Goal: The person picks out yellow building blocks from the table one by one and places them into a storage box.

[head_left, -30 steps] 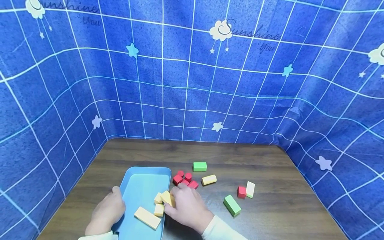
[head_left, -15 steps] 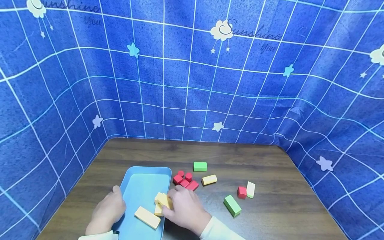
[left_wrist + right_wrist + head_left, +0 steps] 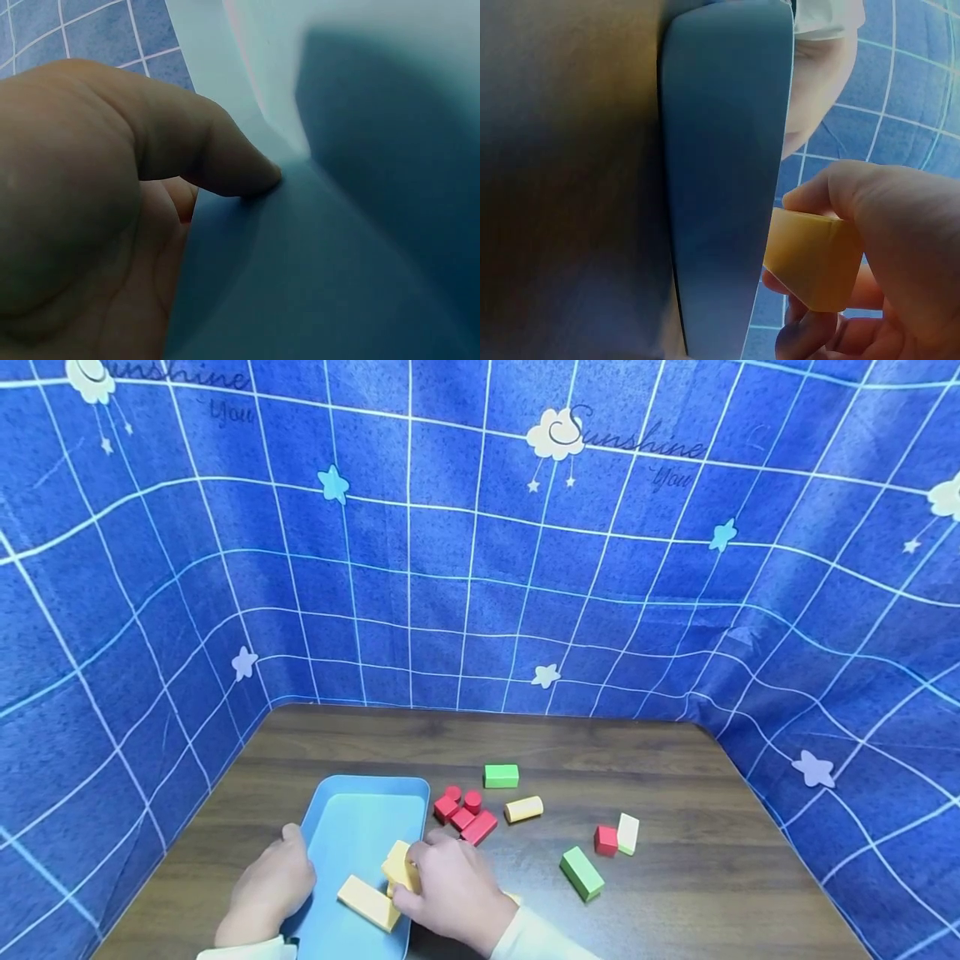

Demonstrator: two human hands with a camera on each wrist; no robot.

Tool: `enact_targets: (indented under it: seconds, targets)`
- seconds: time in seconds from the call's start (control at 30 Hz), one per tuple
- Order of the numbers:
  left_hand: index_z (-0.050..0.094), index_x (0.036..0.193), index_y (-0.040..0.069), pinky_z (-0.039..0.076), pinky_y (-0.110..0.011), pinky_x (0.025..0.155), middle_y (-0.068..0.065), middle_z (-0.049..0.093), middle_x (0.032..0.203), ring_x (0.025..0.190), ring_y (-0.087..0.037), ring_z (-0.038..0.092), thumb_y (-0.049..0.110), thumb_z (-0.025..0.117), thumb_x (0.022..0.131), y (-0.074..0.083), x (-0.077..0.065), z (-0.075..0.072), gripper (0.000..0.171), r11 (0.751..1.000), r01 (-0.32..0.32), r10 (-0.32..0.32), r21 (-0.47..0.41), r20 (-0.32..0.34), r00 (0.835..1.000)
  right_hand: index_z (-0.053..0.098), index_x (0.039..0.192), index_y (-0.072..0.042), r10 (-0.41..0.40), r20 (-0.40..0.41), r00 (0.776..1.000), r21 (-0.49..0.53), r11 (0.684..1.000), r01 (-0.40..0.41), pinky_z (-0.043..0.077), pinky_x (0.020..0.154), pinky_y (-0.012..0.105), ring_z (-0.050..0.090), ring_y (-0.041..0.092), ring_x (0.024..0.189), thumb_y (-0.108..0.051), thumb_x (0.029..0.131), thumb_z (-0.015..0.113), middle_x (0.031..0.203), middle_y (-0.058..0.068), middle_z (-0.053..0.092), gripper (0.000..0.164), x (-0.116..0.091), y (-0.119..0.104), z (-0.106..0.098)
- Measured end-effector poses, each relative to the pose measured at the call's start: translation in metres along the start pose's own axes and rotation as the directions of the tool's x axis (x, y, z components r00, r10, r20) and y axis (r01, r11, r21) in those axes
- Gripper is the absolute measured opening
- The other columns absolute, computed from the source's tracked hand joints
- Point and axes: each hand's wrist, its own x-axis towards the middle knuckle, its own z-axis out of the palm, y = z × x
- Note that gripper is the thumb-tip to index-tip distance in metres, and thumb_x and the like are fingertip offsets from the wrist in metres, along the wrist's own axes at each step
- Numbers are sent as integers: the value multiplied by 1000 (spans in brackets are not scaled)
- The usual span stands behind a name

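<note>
My left hand (image 3: 270, 889) grips the left wall of the blue tray (image 3: 367, 810); in the left wrist view its thumb (image 3: 217, 154) presses on the inside of that wall. Over the tray's right side, my right hand (image 3: 453, 889) holds a yellow block (image 3: 400, 864) between thumb and fingers. The right wrist view shows this yellow block (image 3: 814, 259) has a slanted side and sits just beyond the tray's wall (image 3: 724, 165). A long yellow block (image 3: 366, 902) lies in the tray close by. Smaller yellow blocks under the right hand are mostly hidden.
Several red blocks (image 3: 465, 818) cluster right of the tray, near a green block (image 3: 501, 776) and a yellow cylinder (image 3: 523, 810). Farther right lie another green block (image 3: 581, 873), a red cube (image 3: 606, 841) and a pale block (image 3: 627, 833). A patterned blue curtain (image 3: 480, 568) surrounds the table.
My right hand has moved left and slightly down with the yellow block, farther over the tray's inside, covering the small blocks there. The left hand and the tray have stayed put.
</note>
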Motion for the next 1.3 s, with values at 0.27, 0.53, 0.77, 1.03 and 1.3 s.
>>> enact_targets:
  seconds: [0.27, 0.53, 0.77, 1.03, 1.3]
  targets:
    - [12, 133, -20, 44, -66, 78, -41, 42, 123, 101, -52, 49, 11, 34, 93, -1, -2, 1, 55, 1000, -17, 17, 0, -29, 999, 46, 61, -27, -26, -25, 999, -14, 1000, 26, 22, 31, 22, 30, 3, 50, -45, 70, 66, 55, -13, 35, 28, 0, -8, 3]
    - [12, 134, -20, 43, -66, 81, -41, 40, 124, 104, -53, 47, 11, 34, 94, 1, -3, 0, 55, 1000, -17, 17, 7, -43, 999, 68, 83, -29, -27, 8, 1000, -36, 999, 27, 23, 34, 20, 32, 0, 55, -47, 71, 67, 65, -16, 47, 22, 1, -16, 3]
    - [11, 134, -21, 42, -67, 83, -42, 39, 125, 106, -54, 45, 11, 35, 94, 4, -5, -1, 57, 1000, -1, 1, 5, -37, 999, 67, 83, -31, -25, 12, 1000, -43, 999, 25, 22, 31, 22, 30, 1, 51, -49, 70, 66, 64, -15, 41, 22, 2, -21, 5]
    - [11, 134, -21, 42, -66, 83, -41, 38, 127, 105, -54, 46, 11, 34, 95, 4, -3, 0, 56, 1000, 13, -13, 3, -32, 999, 54, 66, -30, -68, 8, 998, -60, 996, 69, 21, 31, 22, 30, 1, 50, -51, 71, 66, 60, -13, 36, 25, 3, -23, 6]
    - [19, 130, -20, 47, -63, 76, -39, 48, 116, 95, -50, 53, 9, 36, 93, 2, -2, 1, 51, 1000, -17, 18, 15, -67, 998, 40, 60, -29, -107, 21, 994, -59, 992, 108, 21, 31, 23, 31, 3, 48, -51, 69, 64, 61, -13, 34, 34, 3, -27, 11]
